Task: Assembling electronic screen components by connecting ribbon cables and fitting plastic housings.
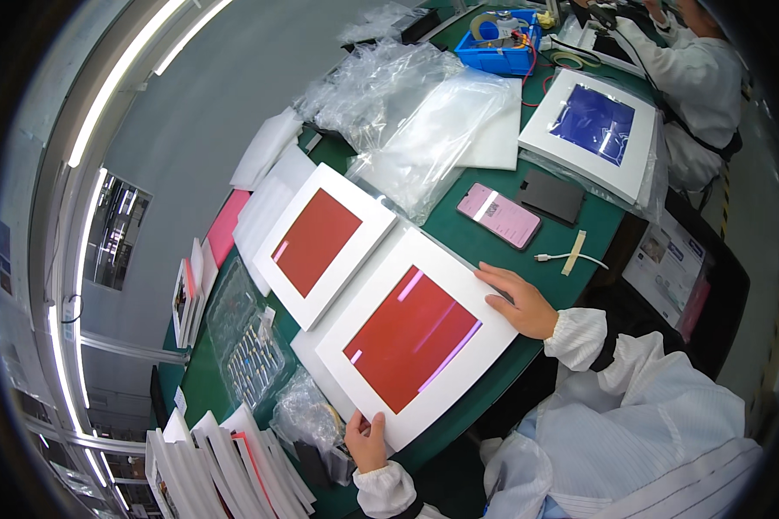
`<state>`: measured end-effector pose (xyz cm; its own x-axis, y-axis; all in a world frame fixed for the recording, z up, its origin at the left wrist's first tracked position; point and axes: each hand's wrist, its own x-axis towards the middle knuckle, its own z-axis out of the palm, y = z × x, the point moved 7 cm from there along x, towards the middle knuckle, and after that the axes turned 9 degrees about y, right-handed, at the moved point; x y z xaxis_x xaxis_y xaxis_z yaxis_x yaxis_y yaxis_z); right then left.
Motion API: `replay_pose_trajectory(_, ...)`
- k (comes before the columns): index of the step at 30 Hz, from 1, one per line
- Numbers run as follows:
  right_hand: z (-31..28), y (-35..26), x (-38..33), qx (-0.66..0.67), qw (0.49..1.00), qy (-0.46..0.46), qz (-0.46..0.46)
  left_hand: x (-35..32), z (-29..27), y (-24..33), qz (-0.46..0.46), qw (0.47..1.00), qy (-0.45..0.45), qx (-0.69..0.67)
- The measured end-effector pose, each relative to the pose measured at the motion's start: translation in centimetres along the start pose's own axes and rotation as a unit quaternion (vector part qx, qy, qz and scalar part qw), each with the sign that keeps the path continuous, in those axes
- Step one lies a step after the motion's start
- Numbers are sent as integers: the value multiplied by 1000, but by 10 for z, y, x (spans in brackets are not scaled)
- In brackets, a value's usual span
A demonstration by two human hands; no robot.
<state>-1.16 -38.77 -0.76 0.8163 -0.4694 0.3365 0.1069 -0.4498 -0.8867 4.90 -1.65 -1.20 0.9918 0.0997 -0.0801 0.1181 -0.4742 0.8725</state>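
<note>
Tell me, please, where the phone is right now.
In the head view, the phone lies right of centre on the green table, just left of the dark slab and above the right hand.

your pale bluish-white smock (pixel 614 432) with fine stripes (pixel 666 476), loose sleeves (pixel 645 363), gathered white cuffs (pixel 576 336), black bands (pixel 608 348) behind them, left hand (pixel 368 445) and right hand (pixel 524 304) bare

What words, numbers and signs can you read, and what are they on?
I won't copy writing out, but here's where it stands.
Pink-faced phone: dark print, mostly too small to read.
Printed sheet at the right: too small to read.
Nearest framed red panel: none visible.
</note>
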Motion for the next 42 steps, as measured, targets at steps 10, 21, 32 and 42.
replay_pose_trajectory(10,-1,-4,-3,28,999,11,14,6,19,13,166,980,91,68)
replay_pose_trajectory(21,1,0,-3,31,999,25,34,2,17,14,171,977,113,57)
replay_pose_trajectory(32,1,1,-2,28,999,19,29,-5,17,19,196,977,83,26)
replay_pose_trajectory(42,1,-2,-1,33,998,24,40,-5,18,21,177,981,81,-5)
